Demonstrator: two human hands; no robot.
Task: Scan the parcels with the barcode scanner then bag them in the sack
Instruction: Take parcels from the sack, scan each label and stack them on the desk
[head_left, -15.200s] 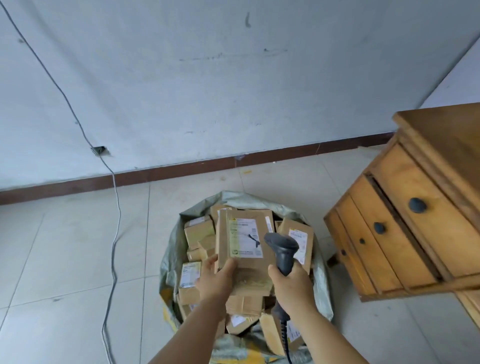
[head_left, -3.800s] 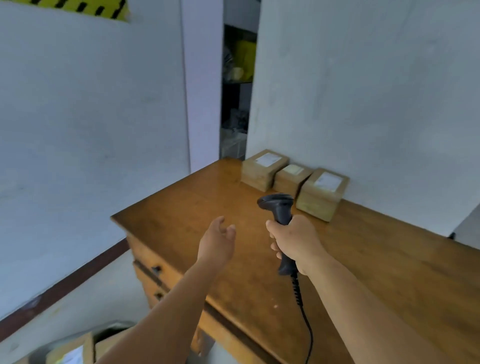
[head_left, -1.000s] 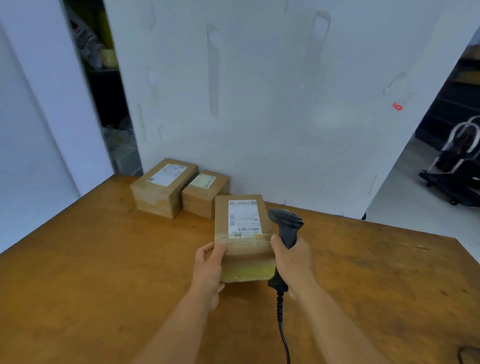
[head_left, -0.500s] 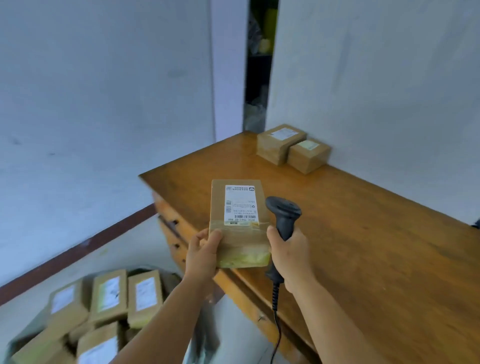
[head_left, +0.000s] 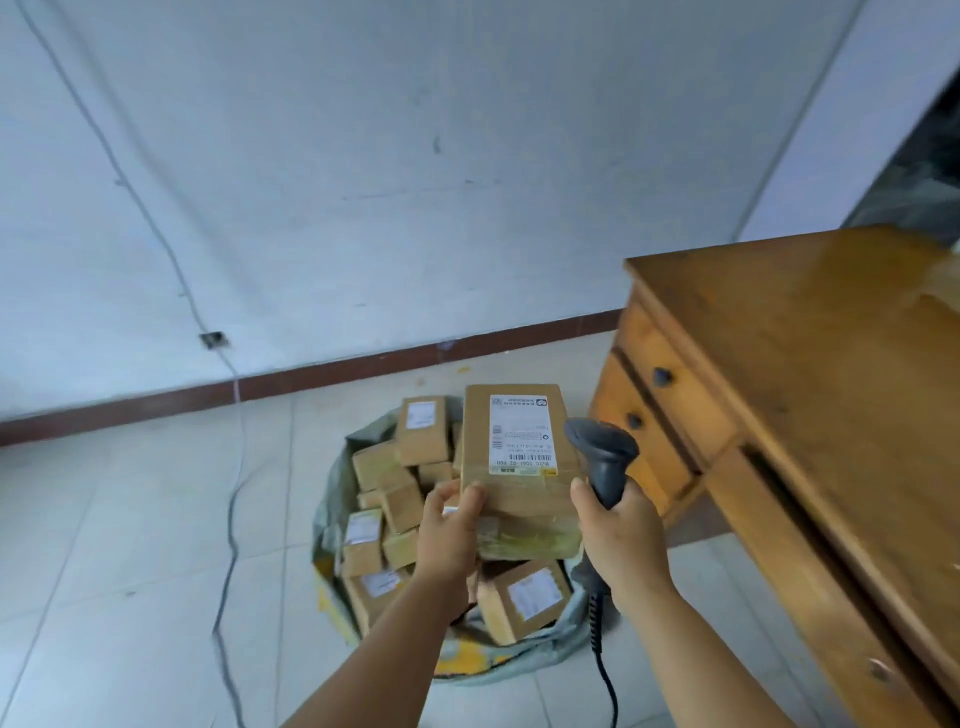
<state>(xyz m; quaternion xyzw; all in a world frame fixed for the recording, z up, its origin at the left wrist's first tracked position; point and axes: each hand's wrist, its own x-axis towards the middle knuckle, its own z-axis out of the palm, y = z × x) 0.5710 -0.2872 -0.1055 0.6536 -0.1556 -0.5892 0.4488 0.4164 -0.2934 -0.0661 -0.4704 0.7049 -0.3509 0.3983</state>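
Note:
A brown cardboard parcel (head_left: 519, 467) with a white label on top hangs over the open grey sack (head_left: 326, 509) on the floor. My left hand (head_left: 452, 525) grips the parcel's near left corner. My right hand (head_left: 621, 535) holds the dark barcode scanner (head_left: 602, 457) by its handle, and its thumb rests against the parcel's right edge. The scanner's head points away from me beside the label. Its coiled cable (head_left: 597, 639) drops below my wrist. Several labelled parcels (head_left: 421, 431) lie heaped inside the sack.
A wooden desk (head_left: 810, 374) with knobbed drawers (head_left: 660, 376) stands close on the right. A thin cable (head_left: 228, 545) runs down the white wall and across the tiled floor left of the sack. A dark skirting board lines the wall's foot.
I have turned from the desk to the sack, carrying the parcel with both hands. The parcel now hangs above the sack's parcels instead of over the desk edge.

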